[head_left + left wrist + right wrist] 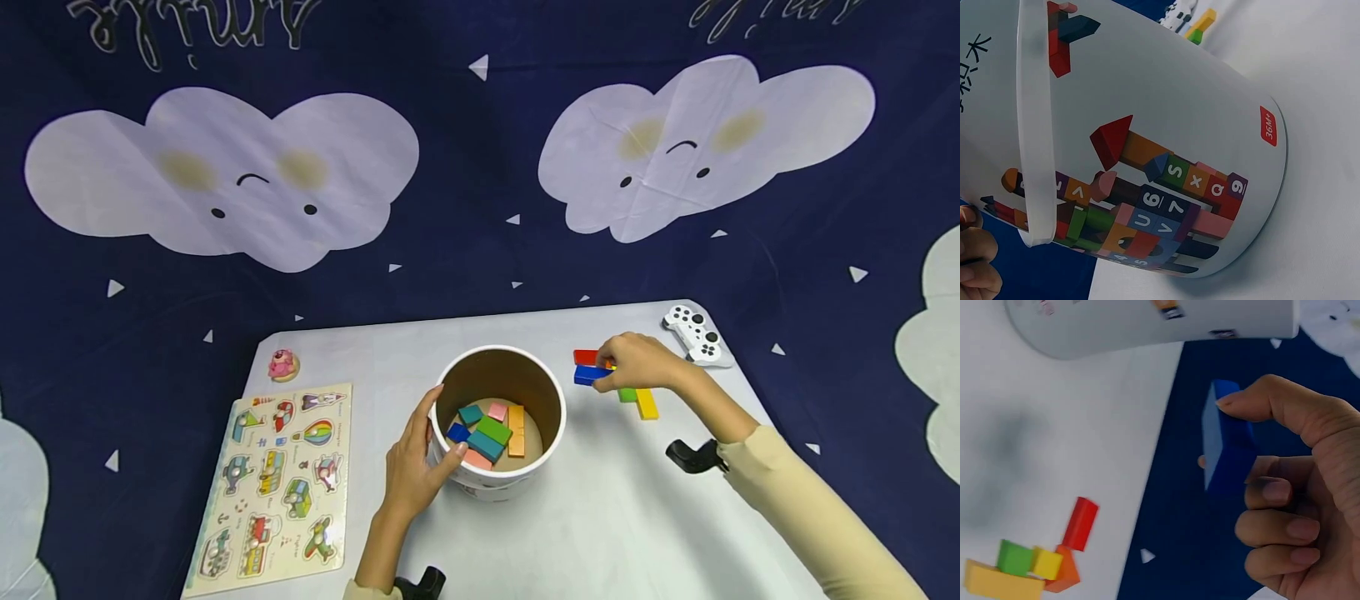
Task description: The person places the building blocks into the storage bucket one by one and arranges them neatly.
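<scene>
A white round bucket [501, 483] printed with toy-block pictures stands on the table. My left hand [420, 467] holds its left side, thumb over the rim. Colored wooden blocks lie on the bucket's floor, among them a green block [494, 430] and a pink block [477, 459]. To the right of the bucket, my right hand [641, 362] pinches a blue rectangular block [1229, 444] between thumb and fingers, raised off the table. Below it lie a red block [1080, 524], a green block [1015, 557], a small yellow block [1046, 563], an orange block [1066, 572] and a longer yellow-orange block [1004, 581].
A wooden picture puzzle board [273, 492] lies at the left of the white table [570, 533], with a small pink figure [282, 365] behind it. A white game controller [693, 333] sits at the back right corner. Dark blue cloth with clouds surrounds the table.
</scene>
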Available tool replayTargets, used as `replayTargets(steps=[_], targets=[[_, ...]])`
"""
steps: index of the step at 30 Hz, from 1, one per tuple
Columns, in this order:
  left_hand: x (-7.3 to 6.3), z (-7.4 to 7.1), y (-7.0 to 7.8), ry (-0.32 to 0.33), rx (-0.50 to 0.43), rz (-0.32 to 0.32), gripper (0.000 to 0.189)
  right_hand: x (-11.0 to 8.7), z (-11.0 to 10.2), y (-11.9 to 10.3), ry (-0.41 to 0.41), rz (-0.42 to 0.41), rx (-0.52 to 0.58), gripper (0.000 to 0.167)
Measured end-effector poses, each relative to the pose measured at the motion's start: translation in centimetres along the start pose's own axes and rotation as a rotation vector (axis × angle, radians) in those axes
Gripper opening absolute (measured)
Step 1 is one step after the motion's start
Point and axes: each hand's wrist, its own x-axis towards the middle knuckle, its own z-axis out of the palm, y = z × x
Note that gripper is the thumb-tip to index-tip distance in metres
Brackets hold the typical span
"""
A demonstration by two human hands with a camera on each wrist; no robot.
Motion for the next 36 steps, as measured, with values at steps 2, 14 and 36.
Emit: replayTargets(steps=[2,14,36], targets=[[0.0,0.0,0.0,0.0,-0.005,0.001,0.08,-0.2,-0.4,-0.5,-0.02,-0.013,-0.007,0.026],[0.0,0.0,0.0,-0.004,0.0,-0.002,0.08,-1.3,-3.4,-3.9,-0.085,-0.106,-0.047,0.017],[0.0,0.1,-0.1,-0.004,-0.007,0.005,0.079,-1.4,-6.5,-9.0,-0.127,-0.222,-0.159,0.016]])
